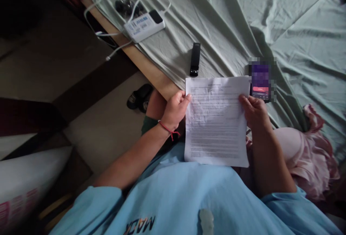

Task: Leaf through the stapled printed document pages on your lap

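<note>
A sheaf of printed paper sheets (216,123) is held upright in front of my blue shirt, its text side facing me. My left hand (175,107) pinches the left edge near the top, thumb in front. On the opposite edge, my right hand (254,110) grips at about the same height, thumb over the print. Just beyond the top edge lies a black stapler (195,59) on the green sheet. A phone (260,83) with a lit, partly blurred screen rests behind my right hand. The fingers behind the paper are hidden.
A white power strip or router-like box (144,26) with white cables lies near the bed's wooden edge (154,71). Pink cloth (310,155) is bunched at my right. Dark slippers (139,98) are on the floor, and a white sack (32,181) stands at lower left.
</note>
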